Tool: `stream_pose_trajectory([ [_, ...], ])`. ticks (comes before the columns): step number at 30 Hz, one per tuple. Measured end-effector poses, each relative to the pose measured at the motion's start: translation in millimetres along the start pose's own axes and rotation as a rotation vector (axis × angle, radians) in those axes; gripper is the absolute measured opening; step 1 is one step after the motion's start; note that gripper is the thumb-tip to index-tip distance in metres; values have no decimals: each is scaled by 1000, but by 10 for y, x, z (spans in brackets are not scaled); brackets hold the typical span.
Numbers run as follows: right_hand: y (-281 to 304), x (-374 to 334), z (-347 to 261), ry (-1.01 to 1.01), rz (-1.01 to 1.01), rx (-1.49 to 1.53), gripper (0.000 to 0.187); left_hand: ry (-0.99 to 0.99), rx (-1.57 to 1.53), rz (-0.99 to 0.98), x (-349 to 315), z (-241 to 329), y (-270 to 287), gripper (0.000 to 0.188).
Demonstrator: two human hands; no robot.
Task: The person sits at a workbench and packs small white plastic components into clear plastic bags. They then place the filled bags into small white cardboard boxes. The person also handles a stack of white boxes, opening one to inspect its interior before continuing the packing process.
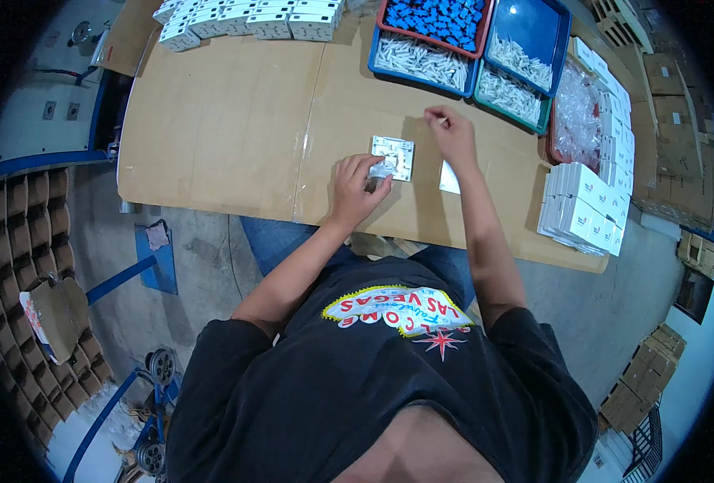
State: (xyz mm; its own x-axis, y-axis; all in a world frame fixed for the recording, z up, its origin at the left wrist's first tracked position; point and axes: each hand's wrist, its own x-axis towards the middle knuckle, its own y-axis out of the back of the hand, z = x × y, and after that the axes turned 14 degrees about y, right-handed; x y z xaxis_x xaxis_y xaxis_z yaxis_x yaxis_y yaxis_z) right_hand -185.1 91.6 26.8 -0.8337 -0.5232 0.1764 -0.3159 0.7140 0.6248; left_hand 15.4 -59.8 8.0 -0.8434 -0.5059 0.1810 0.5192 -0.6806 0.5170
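Observation:
A small square white box point(403, 167) with a shiny, silvery or clear insert lies on the cardboard-covered table. My left hand point(357, 191) grips its left side, with thumb and forefinger bent over the insert. To the right of the box, my right hand point(452, 138) is raised with its fingers curled together. Whatever those fingers pinch, if anything, is too small to make out. A flat white piece point(449, 179) lies partly under my right forearm.
Trays at the back right hold blue pieces point(437, 20) and slim white pieces point(421, 60). Clear plastic bags point(576, 113) fill a reddish tray. White boxes stand stacked at right point(586, 205) and at the back left point(268, 20). The table's front edge point(373, 232) runs before me.

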Motion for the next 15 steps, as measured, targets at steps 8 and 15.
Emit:
stream_pose_trajectory([
  [8, 82, 892, 309, 116, 84, -390, 17, -14, 2, 25, 8, 7, -4, 36],
  [15, -7, 1148, 343, 155, 136, -447, 14, -19, 13, 29, -3, -35, -47, 37],
])
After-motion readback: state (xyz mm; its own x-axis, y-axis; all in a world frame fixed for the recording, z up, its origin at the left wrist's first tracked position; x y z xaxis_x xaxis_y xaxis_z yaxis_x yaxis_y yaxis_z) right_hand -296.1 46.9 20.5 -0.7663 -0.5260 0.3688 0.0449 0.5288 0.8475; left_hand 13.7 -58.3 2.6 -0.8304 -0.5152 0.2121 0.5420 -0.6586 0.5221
